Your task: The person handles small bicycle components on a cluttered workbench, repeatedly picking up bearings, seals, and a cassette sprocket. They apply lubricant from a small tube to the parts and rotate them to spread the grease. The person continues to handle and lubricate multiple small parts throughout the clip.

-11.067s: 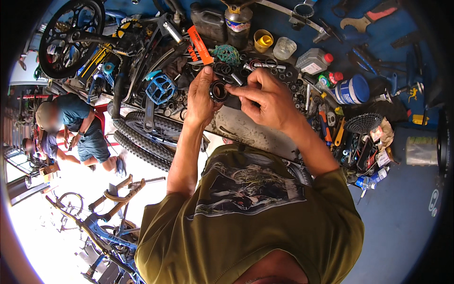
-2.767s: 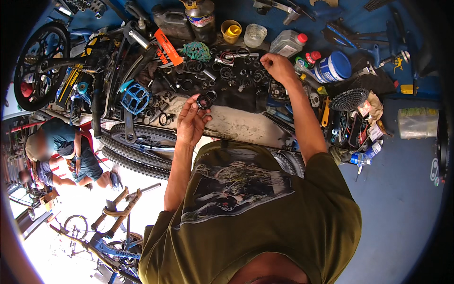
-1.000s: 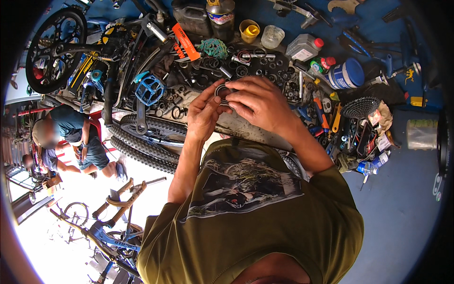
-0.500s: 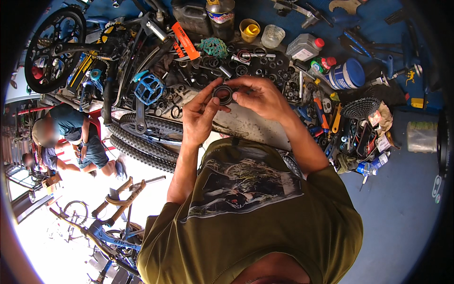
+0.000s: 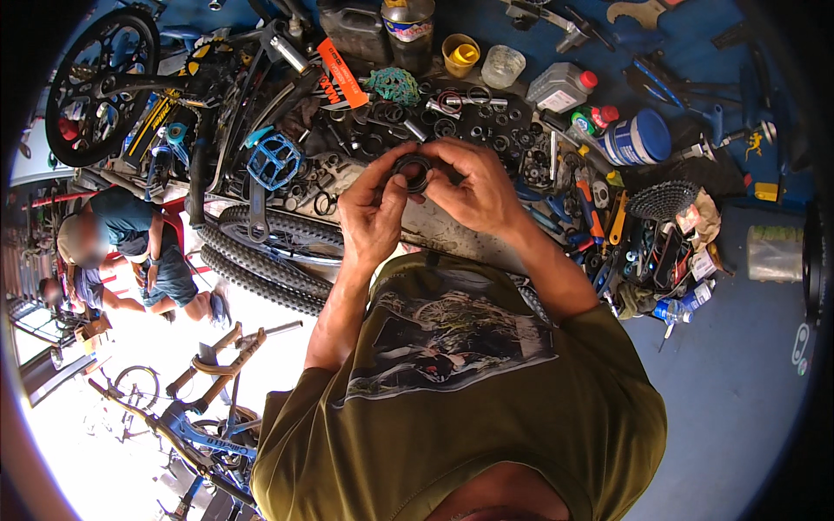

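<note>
One cluttered counter [image 5: 452, 233] carries loose bicycle parts [image 5: 445, 129]; a black cassette [image 5: 662, 201] sits well right of the hands. Left hand [image 5: 372, 213]: fingers closed in a pinch, thumb uppermost. Right hand [image 5: 478, 187]: likewise, from the opposite side. Black bearing-type ring [image 5: 420, 184]: raised between both hands, gripped by both sets of fingers. Assessment: thumb pressure should stay even and the ring square; a slack pinch could drop it among those parts.
</note>
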A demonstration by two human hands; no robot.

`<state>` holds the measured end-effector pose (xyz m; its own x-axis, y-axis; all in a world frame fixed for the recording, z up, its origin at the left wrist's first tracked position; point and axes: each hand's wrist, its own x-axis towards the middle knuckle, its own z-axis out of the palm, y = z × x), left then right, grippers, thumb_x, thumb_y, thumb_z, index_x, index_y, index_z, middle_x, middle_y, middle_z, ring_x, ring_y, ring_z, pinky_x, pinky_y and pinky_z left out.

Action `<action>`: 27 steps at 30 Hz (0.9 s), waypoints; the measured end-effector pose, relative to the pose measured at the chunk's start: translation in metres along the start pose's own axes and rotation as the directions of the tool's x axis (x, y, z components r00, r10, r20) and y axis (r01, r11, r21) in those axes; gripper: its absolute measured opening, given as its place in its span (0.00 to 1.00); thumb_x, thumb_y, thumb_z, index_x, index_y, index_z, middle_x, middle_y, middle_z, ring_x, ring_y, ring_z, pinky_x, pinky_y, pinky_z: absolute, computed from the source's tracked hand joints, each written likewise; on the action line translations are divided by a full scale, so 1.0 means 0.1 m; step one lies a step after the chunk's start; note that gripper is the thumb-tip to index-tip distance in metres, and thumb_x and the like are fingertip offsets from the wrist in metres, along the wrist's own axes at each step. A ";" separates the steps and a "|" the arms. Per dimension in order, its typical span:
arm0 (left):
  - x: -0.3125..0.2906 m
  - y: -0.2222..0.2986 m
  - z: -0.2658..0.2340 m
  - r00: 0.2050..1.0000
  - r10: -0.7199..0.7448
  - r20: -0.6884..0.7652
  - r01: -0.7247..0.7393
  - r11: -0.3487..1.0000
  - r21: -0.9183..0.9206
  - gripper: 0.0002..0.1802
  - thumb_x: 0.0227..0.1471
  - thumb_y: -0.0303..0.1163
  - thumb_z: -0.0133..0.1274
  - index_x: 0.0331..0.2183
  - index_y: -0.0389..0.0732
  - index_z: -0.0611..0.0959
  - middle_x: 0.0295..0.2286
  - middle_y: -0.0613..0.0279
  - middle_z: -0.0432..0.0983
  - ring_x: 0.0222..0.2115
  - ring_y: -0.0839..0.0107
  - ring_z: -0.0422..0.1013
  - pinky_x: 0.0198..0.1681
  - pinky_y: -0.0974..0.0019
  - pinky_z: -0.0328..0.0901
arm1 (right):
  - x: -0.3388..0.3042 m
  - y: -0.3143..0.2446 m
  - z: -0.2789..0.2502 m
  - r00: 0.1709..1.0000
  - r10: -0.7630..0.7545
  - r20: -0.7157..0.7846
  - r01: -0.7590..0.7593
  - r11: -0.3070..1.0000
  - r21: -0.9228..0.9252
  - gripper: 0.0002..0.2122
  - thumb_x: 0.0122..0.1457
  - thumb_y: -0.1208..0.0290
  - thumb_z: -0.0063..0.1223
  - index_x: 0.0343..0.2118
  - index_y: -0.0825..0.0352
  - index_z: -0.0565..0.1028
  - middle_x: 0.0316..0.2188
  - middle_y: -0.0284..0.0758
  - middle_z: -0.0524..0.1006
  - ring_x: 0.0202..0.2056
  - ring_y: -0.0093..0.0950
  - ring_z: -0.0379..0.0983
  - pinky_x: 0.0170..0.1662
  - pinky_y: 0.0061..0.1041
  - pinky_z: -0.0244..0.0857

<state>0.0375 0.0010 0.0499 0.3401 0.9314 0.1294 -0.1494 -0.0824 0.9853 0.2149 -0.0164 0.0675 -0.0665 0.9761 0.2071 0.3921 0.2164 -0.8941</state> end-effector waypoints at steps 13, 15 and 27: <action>0.04 0.02 0.11 0.993 0.009 -0.114 -0.013 0.999 -0.036 0.19 0.64 0.22 0.46 0.55 0.31 0.75 0.39 0.58 0.81 0.36 0.77 0.76 0.41 0.73 0.74 | -0.05 0.14 0.26 0.970 0.241 0.022 -0.197 0.732 0.652 0.16 0.64 0.68 0.56 0.50 0.74 0.75 0.37 0.33 0.80 0.36 0.20 0.76 0.38 0.21 0.71; 0.03 0.03 0.13 0.993 0.026 -0.119 -0.028 0.999 -0.017 0.19 0.64 0.22 0.46 0.55 0.31 0.75 0.40 0.58 0.80 0.37 0.78 0.75 0.41 0.73 0.73 | -0.04 0.10 0.26 0.964 0.264 0.034 -0.210 0.677 0.706 0.16 0.64 0.68 0.56 0.50 0.74 0.75 0.37 0.33 0.79 0.37 0.19 0.75 0.39 0.21 0.70; 0.02 0.00 0.21 0.983 0.131 -0.128 -0.115 0.985 0.127 0.21 0.60 0.21 0.49 0.55 0.32 0.75 0.42 0.57 0.80 0.37 0.80 0.73 0.43 0.74 0.69 | -0.03 0.07 0.33 0.954 0.292 -0.062 -0.146 0.637 0.757 0.11 0.64 0.72 0.54 0.46 0.72 0.76 0.32 0.28 0.75 0.35 0.15 0.71 0.40 0.18 0.68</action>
<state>0.0575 -0.0050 0.0526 0.1958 0.9502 0.2425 -0.0681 -0.2335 0.9700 0.1880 -0.0166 0.0474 0.1076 0.9934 -0.0390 -0.4351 0.0118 -0.9003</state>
